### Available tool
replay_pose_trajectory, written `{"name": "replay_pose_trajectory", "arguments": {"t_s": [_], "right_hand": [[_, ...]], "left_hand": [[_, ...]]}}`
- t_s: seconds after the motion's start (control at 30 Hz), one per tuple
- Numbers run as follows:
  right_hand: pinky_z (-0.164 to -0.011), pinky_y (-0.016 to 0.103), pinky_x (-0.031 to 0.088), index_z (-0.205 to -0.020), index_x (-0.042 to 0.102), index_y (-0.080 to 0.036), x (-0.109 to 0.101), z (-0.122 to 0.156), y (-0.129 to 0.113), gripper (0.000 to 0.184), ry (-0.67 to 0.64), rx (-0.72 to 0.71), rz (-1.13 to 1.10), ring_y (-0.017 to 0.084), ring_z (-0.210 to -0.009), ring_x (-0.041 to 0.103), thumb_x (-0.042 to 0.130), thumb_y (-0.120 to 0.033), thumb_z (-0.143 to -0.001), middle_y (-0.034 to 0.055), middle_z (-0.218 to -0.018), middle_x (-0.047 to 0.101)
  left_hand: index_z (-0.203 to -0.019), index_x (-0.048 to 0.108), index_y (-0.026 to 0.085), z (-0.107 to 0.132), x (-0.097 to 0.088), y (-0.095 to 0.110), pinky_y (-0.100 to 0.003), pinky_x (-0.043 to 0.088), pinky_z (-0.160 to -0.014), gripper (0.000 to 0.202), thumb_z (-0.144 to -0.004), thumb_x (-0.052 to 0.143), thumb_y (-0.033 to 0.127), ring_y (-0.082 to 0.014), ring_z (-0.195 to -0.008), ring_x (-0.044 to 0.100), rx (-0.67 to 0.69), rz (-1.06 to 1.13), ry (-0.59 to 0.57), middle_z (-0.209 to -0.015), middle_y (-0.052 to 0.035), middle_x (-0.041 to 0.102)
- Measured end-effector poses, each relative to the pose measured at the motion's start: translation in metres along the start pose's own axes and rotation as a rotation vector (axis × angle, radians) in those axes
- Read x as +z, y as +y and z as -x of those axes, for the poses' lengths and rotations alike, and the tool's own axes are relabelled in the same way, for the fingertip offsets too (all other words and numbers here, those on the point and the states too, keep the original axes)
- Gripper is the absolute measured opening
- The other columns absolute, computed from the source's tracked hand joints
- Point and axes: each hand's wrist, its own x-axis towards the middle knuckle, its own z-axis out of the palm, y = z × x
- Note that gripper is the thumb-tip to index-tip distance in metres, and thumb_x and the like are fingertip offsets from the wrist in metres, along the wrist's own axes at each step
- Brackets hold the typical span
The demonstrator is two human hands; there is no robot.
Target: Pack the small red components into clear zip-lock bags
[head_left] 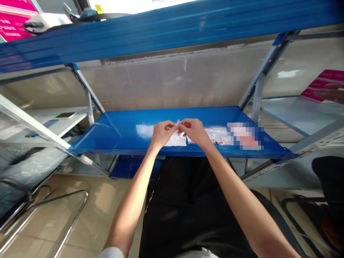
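Note:
Both hands meet over the blue shelf [123, 127], with fingertips almost touching. My left hand [162, 133] is closed in a pinch, and so is my right hand [194, 130]. Between their fingertips a small whitish translucent piece [178, 123] sticks up; its exact kind is too small to make out. Directly below the fingers lies a white, bumpy-looking packet [177, 139], partly covered by the hands. Just right of my right hand are clear plastic bags [221, 133] holding small reddish and brownish bits.
A pixelated patch hides a pinkish item [245, 136] at the shelf's right. Overhead runs a wide blue upper shelf [172, 30], with grey metal posts [90, 102] at the sides. A chrome chair frame [80, 200] stands lower left; a dark chair [326, 182] is at right.

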Motion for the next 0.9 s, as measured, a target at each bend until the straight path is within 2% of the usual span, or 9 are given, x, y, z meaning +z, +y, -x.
{"name": "replay_pose_trajectory", "arguments": {"t_s": [0.13,0.23,0.37,0.47,0.57,0.63,0.73,0.83,0.9], "right_hand": [[-0.067,0.026,0.049,-0.076,0.070,-0.017,0.003,-0.004,-0.003,0.018,0.018,-0.099,0.278,0.019,-0.069,0.073,0.059,-0.014,-0.089,0.0046,-0.070,0.076],[-0.070,0.027,0.044,-0.076,0.068,-0.017,0.002,-0.002,-0.001,0.016,0.055,-0.118,0.419,0.019,-0.071,0.071,0.059,-0.012,-0.088,0.0051,-0.072,0.076],[-0.064,0.028,0.036,-0.070,0.062,-0.020,0.005,0.001,0.002,0.016,0.066,-0.131,0.497,0.019,-0.067,0.064,0.060,-0.015,-0.085,0.0039,-0.069,0.072],[-0.061,0.029,0.031,-0.069,0.056,-0.022,0.011,-0.002,0.001,0.020,0.063,-0.153,0.484,0.018,-0.062,0.058,0.057,-0.017,-0.088,0.0019,-0.065,0.067],[-0.061,0.029,0.030,-0.070,0.052,-0.022,0.017,-0.007,-0.002,0.022,0.059,-0.159,0.434,0.017,-0.063,0.056,0.054,-0.020,-0.092,0.0019,-0.067,0.066],[-0.062,0.029,0.030,-0.070,0.051,-0.022,0.019,-0.010,-0.003,0.023,0.070,-0.164,0.409,0.017,-0.064,0.055,0.054,-0.023,-0.093,0.0021,-0.069,0.065],[-0.063,0.029,0.032,-0.070,0.051,-0.022,0.020,-0.013,-0.004,0.021,0.062,-0.196,0.389,0.017,-0.065,0.054,0.054,-0.022,-0.091,0.0017,-0.069,0.064],[-0.069,0.030,0.040,-0.074,0.056,-0.022,0.017,-0.016,0.000,0.020,0.018,-0.218,0.303,0.018,-0.073,0.058,0.056,-0.030,-0.093,0.0026,-0.076,0.068],[-0.074,0.030,0.046,-0.083,0.062,-0.021,0.013,-0.020,0.005,0.019,0.060,-0.150,0.189,0.021,-0.085,0.063,0.058,-0.036,-0.094,0.0052,-0.089,0.072]], "left_hand": [[-0.075,0.070,0.019,0.003,-0.001,0.000,-0.027,0.037,-0.062,0.011,-0.085,0.066,0.020,-0.0139,-0.059,0.055,-0.005,-0.185,0.097,-0.058,0.0026,0.060],[-0.075,0.065,0.020,0.007,-0.004,-0.002,-0.027,0.032,-0.059,0.013,-0.087,0.062,0.017,-0.0132,-0.054,0.048,0.002,-0.283,0.143,-0.053,0.0047,0.050],[-0.082,0.064,0.020,0.010,-0.005,-0.007,-0.025,0.039,-0.063,0.008,-0.086,0.063,0.014,-0.0147,-0.063,0.057,0.079,-0.291,0.133,-0.066,0.0012,0.061],[-0.090,0.066,0.020,0.007,-0.003,-0.010,-0.024,0.048,-0.068,0.019,-0.083,0.059,0.004,-0.0140,-0.071,0.064,0.167,-0.197,0.069,-0.086,-0.0021,0.071],[-0.088,0.071,0.020,0.003,-0.002,-0.011,-0.025,0.053,-0.074,0.027,-0.083,0.054,-0.001,-0.0146,-0.077,0.068,0.198,-0.189,0.057,-0.095,-0.0050,0.074],[-0.087,0.075,0.019,0.000,-0.002,-0.011,-0.027,0.054,-0.077,0.027,-0.083,0.056,0.000,-0.0162,-0.079,0.070,0.173,-0.209,0.078,-0.097,-0.0068,0.076],[-0.091,0.080,0.018,-0.003,-0.003,-0.012,-0.028,0.055,-0.076,0.021,-0.084,0.063,0.006,-0.0191,-0.079,0.073,0.076,-0.155,0.037,-0.091,-0.0070,0.079],[-0.090,0.081,0.017,-0.006,-0.006,-0.020,-0.028,0.055,-0.070,0.014,-0.085,0.068,0.016,-0.0200,-0.076,0.074,-0.006,0.033,0.003,-0.077,-0.0053,0.077],[-0.092,0.081,0.016,-0.007,-0.010,-0.027,-0.027,0.056,-0.069,0.014,-0.083,0.072,0.021,-0.0185,-0.072,0.073,-0.032,0.198,0.019,-0.077,-0.0056,0.077]]}}
